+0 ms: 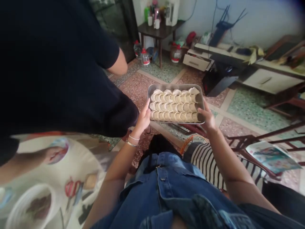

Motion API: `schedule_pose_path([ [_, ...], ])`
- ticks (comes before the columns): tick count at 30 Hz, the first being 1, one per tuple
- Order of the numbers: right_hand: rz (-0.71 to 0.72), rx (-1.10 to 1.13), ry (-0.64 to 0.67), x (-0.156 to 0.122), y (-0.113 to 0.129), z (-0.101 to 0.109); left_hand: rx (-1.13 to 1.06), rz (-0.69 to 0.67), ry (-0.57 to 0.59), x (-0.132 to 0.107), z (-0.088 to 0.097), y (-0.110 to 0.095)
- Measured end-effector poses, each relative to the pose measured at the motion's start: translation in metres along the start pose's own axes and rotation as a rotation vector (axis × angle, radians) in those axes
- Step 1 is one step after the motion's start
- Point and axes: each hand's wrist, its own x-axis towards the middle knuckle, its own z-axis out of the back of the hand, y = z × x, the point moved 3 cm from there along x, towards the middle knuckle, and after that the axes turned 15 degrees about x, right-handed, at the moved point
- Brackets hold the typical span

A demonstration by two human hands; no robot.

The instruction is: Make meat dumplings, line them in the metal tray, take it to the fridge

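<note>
I hold a rectangular metal tray [152, 90] out in front of me over the floor. Rows of pale folded dumplings [175, 105] fill it. My left hand [142, 120] grips the tray's left edge, fingers closed round the rim, bracelets on the wrist. My right hand [207, 118] grips the right near corner in the same way. My denim clothing [166, 190] fills the bottom of the view.
A person in a black shirt [59, 70] bends in close at the left. Below them is a patterned table [59, 178] with a white bowl [30, 203]. Dark wooden chair frames [262, 140], a magazine [271, 156], low cabinets and bottles stand about the tiled floor.
</note>
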Motion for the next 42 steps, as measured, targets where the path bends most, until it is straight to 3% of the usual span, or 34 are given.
schedule_pose_path([
  [5, 0.050, 0.040, -0.020, 0.097, -0.003, -0.007, 0.017, 0.021, -0.004, 0.096, 0.000, 0.018],
  [12, -0.033, 0.055, -0.014, 0.234, -0.005, -0.012, 0.056, 0.160, -0.005, 0.210, -0.013, 0.044],
  [18, -0.137, -0.076, 0.073, 0.309, -0.019, -0.013, 0.011, 0.233, -0.065, 0.258, -0.016, 0.070],
  [23, -0.167, -0.226, 0.152, 0.364, -0.042, -0.030, -0.070, 0.301, -0.147, 0.285, -0.011, 0.101],
  [28, -0.192, -0.317, 0.267, 0.454, -0.065, -0.054, -0.192, 0.408, -0.258, 0.338, -0.012, 0.141],
  [31, -0.189, -0.348, 0.356, 0.530, -0.079, -0.077, -0.307, 0.489, -0.336, 0.394, -0.012, 0.166],
  [34, -0.161, -0.372, 0.441, 0.611, -0.086, -0.115, -0.447, 0.573, -0.375, 0.459, -0.003, 0.184],
  [38, -0.158, -0.428, 0.544, 0.712, -0.090, -0.177, -0.601, 0.648, -0.441, 0.541, 0.027, 0.195],
  [42, -0.179, -0.511, 0.655, 0.798, -0.114, -0.245, -0.712, 0.698, -0.585, 0.599, 0.069, 0.217],
])
